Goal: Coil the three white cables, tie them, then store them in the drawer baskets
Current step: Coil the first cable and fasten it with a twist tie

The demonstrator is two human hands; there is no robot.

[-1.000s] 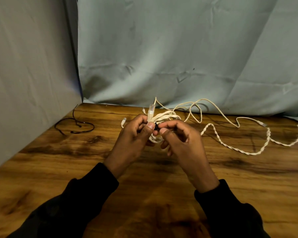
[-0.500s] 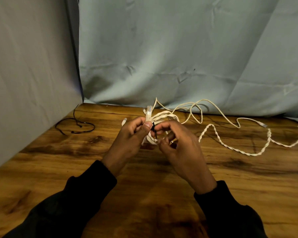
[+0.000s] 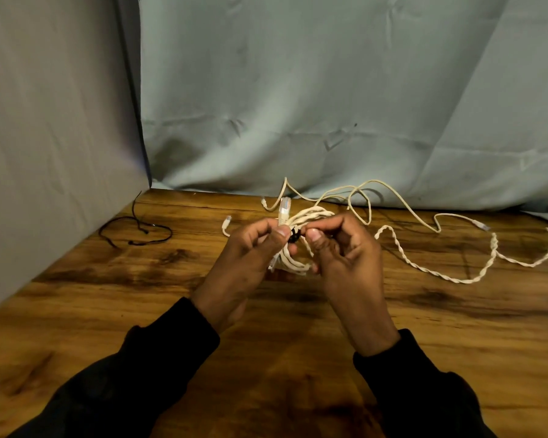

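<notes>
Pinching a black tie (image 3: 293, 234) with both hands, left hand (image 3: 250, 257) and right hand (image 3: 345, 257) fingers grasping the coiled white cable (image 3: 298, 263), loose cables (image 3: 424, 267) lying on the counter (image 3: 140, 311).

Between my hands (image 3: 244, 260) (image 3: 345, 263) the coiled cable (image 3: 301, 216) is cream-white, its tie (image 3: 294, 235) black. Right of them lies a twisted white cable (image 3: 431, 270), left a thin black cord (image 3: 133, 229). The table (image 3: 76, 311) beneath is streaked brown wood; my sleeves (image 3: 159, 358) are black, the cloth backdrop (image 3: 329, 90) grey-blue.

table (image 3: 108, 311): glossy wood | backdrop (image 3: 298, 90): matt cloth | cable (image 3: 424, 267): twisted, matt
</notes>
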